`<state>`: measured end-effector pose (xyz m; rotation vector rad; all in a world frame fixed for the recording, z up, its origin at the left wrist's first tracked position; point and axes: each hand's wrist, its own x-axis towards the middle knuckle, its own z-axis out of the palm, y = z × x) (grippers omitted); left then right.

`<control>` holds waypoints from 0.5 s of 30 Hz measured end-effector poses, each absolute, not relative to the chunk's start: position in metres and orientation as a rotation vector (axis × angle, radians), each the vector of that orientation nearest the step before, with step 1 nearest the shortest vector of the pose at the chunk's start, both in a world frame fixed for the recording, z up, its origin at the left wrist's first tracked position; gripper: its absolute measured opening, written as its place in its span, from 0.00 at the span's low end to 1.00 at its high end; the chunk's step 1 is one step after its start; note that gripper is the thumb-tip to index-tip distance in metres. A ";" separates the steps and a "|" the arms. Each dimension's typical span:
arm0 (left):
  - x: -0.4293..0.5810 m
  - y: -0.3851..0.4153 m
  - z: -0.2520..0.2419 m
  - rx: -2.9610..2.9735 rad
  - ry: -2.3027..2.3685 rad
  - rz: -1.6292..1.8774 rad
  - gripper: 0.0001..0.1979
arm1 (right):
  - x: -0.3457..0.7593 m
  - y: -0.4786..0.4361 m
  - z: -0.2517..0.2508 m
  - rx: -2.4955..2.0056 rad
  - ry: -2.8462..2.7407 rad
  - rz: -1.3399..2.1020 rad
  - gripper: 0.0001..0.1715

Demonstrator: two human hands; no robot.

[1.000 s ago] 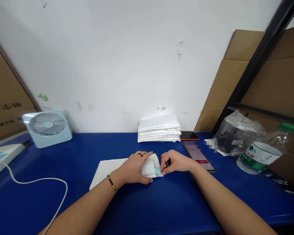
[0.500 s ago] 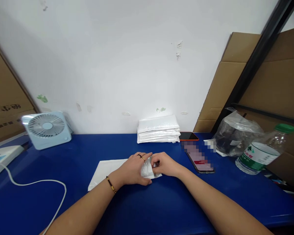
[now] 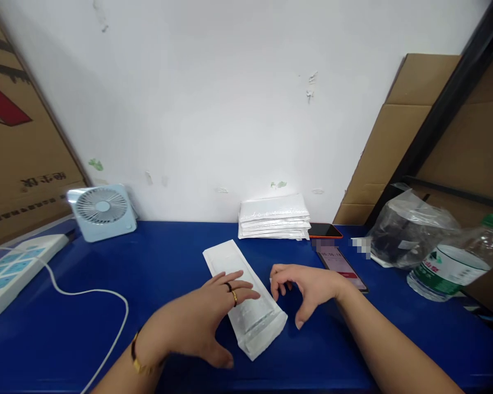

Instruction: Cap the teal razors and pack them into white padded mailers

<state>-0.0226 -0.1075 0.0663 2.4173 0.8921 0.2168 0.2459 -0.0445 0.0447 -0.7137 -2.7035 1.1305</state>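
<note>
White flat padded mailer pouch now lies flattened on the blue table top, long axis 11 to 5 o'clock. Half a second ago both hands pinched its bunched end, and that hold has ended. Left hand rests open-fingered on the pouch. Right hand, released, hovers at its 3 o'clock.
</note>
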 end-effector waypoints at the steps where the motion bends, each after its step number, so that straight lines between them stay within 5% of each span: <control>1: -0.020 -0.119 0.058 2.373 1.019 0.315 0.40 | 0.242 -0.047 0.043 -0.696 -2.716 1.115 0.27; 7: 0.008 -0.159 0.001 2.217 1.592 0.658 0.09 | 0.232 -0.050 0.033 -0.728 -2.667 1.073 0.09; 15: 0.011 -0.149 0.003 2.095 1.836 0.754 0.12 | 0.220 -0.050 0.019 -0.948 -2.599 0.829 0.05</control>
